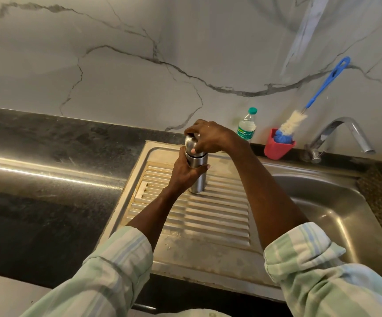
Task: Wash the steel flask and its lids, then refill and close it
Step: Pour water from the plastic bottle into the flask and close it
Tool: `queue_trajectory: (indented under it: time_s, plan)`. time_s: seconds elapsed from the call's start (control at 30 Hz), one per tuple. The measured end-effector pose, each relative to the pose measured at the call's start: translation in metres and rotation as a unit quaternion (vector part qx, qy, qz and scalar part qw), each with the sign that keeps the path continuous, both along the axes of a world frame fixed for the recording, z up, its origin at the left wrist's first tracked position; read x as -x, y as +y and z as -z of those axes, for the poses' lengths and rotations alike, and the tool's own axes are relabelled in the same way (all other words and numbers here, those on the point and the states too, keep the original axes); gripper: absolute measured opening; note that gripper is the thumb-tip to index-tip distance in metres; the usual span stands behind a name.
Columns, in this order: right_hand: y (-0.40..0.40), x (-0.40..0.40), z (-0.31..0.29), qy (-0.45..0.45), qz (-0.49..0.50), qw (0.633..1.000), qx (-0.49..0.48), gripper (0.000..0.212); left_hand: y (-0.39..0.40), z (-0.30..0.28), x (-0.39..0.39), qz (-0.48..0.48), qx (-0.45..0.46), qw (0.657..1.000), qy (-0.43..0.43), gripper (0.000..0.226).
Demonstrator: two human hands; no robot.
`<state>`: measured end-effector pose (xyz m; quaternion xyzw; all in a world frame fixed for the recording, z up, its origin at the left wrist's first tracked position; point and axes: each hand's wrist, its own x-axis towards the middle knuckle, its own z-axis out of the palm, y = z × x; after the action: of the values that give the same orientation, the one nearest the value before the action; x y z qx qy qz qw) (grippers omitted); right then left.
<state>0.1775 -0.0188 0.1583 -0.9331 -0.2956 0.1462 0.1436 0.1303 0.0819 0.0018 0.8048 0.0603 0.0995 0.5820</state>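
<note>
While our left hand (186, 169) wraps around the body of the steel flask (198, 177) standing upright on the ribbed drainboard (192, 216), our right hand (208, 136) grips its lid (191, 143) from above, beside the sink basin (327, 202).

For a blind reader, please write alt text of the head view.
The left hand grips a steel flask upright on the sink drainboard, and the right hand grips its lid. A bottle brush stands behind.
</note>
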Motion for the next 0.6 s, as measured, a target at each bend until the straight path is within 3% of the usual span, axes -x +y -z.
queue_trajectory:
  time_s: [0.13,0.33,0.47,0.6]
  plan:
    - [-0.008,0.004,-0.005,0.058,-0.015,0.998,-0.027,0.066,-0.001,0.0,-0.001,0.001,0.007,1.0,-0.001,0.071]
    - [-0.007,0.004,-0.008,0.039,-0.007,0.999,-0.03,0.065,-0.001,0.001,-0.001,0.005,0.012,1.0,0.001,0.074]
    - [-0.005,0.005,-0.007,-0.049,0.057,0.997,-0.015,0.053,-0.001,0.0,-0.001,0.011,0.009,1.0,-0.001,0.079]
    - [0.002,0.01,0.004,-0.122,0.173,0.977,0.023,0.071,0.0,0.001,-0.001,0.008,0.015,1.0,-0.005,0.073]
